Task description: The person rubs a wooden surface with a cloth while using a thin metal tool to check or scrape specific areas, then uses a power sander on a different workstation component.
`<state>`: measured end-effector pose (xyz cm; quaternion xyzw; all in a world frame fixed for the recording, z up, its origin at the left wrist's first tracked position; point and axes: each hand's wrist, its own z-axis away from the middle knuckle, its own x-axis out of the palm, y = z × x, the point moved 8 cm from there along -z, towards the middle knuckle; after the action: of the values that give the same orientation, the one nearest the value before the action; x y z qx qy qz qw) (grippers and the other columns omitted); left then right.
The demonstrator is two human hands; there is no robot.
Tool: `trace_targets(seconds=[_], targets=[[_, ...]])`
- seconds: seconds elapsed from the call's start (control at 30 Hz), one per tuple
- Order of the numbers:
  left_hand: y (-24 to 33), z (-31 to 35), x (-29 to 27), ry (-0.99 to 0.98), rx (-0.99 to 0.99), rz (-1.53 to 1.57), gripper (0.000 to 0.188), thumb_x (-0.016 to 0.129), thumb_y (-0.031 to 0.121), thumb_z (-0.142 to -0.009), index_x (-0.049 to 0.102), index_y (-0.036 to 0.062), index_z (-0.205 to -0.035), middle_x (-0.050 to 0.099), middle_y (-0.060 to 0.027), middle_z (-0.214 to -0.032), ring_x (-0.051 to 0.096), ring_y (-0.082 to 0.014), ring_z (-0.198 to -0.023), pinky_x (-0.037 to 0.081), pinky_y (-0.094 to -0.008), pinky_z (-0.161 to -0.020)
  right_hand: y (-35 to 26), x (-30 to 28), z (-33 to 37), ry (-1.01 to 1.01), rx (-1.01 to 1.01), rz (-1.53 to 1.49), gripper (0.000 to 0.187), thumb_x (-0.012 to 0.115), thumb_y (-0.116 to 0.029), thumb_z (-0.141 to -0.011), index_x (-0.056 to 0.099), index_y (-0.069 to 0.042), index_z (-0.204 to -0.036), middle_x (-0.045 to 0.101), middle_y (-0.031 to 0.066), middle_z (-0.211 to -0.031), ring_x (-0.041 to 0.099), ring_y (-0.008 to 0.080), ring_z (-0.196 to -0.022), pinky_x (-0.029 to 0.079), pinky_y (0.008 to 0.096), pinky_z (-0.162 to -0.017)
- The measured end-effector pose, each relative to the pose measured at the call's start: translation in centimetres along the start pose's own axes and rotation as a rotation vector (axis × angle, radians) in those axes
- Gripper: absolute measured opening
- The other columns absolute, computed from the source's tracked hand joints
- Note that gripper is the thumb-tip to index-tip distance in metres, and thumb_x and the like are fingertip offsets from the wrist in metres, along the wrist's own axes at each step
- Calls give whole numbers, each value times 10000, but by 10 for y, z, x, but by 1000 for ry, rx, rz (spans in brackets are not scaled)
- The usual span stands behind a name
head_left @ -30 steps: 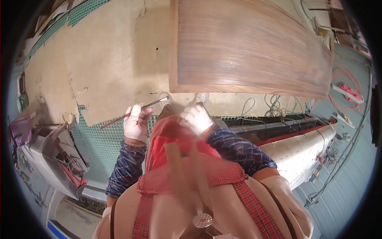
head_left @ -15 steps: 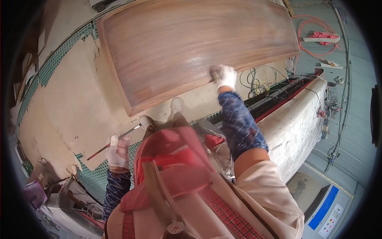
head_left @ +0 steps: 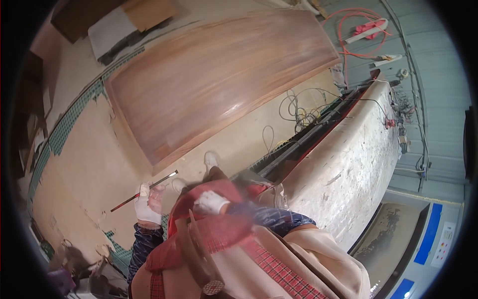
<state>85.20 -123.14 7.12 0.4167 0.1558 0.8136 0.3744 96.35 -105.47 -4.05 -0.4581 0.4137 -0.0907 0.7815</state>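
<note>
My left hand (head_left: 148,204), in a white fingerless-looking glove, is closed around a thin paintbrush (head_left: 125,203). Its dark red handle points down to the left, and its pale tip lies up to the right. My right hand (head_left: 211,202), in a white glove, rests against the red apron (head_left: 204,224) at my waist. Its fingers are turned away and blurred, so what they hold, if anything, is hidden. Beyond both hands lies a large brown wooden panel (head_left: 219,84) with a raised edge and a streaky, partly shiny surface. Neither hand touches it.
Brown cardboard (head_left: 79,164) covers green mesh flooring around the panel. Coiled cables (head_left: 303,117) lie at its right, beside a long bench (head_left: 343,154) with a stained pale cover. A red hose (head_left: 343,30) hangs on the right wall. Boxes (head_left: 112,30) stand at the far left.
My right hand has left the panel's near edge and come back to the apron. My left hand still grips the paintbrush. The view has shifted, showing more of the bench and far boxes.
</note>
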Motion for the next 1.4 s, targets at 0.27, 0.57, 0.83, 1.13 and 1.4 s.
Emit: trace_targets(seconds=[0.27,0.57,0.83,1.13,1.4], targets=[[9,6,25,-102,15,-40,199,563,206,-960,560,21,-1033,581,-81,-941,570,-193,-862,491,-400,-896,-3,-103,84,147,269,-14,412,685,-334,-805,616,-126,-1154,593,160,-1077,534,359,-1068,435,445,-920],[9,21,52,-163,-39,-132,238,613,260,-934,582,38,-1016,631,-97,-847,615,-211,-817,520,-401,-857,-23,-123,115,554,105,-666,552,633,-420,-851,370,-3,-603,432,104,-565,353,243,-544,350,382,-535],[-2,18,123,-186,-32,-208,230,607,235,-932,585,25,-1025,626,-109,-831,618,-220,-823,512,-414,-858,13,-168,124,524,211,-575,345,646,-289,-831,655,38,-938,637,185,-768,603,261,-730,479,369,-713],[-68,-7,268,-440,3,-327,297,567,252,-961,567,55,-1183,670,-135,-953,646,-271,-866,528,-379,-811,82,-239,201,745,538,-706,207,646,-118,-869,671,1,-1036,699,135,-965,642,241,-901,483,356,-804],[-126,-43,343,-511,-93,-378,275,537,230,-977,559,44,-1178,670,-149,-991,659,-274,-912,533,-410,-860,164,-235,239,784,447,-769,257,608,-148,-875,661,-15,-1089,688,147,-1016,643,254,-944,483,364,-857]])
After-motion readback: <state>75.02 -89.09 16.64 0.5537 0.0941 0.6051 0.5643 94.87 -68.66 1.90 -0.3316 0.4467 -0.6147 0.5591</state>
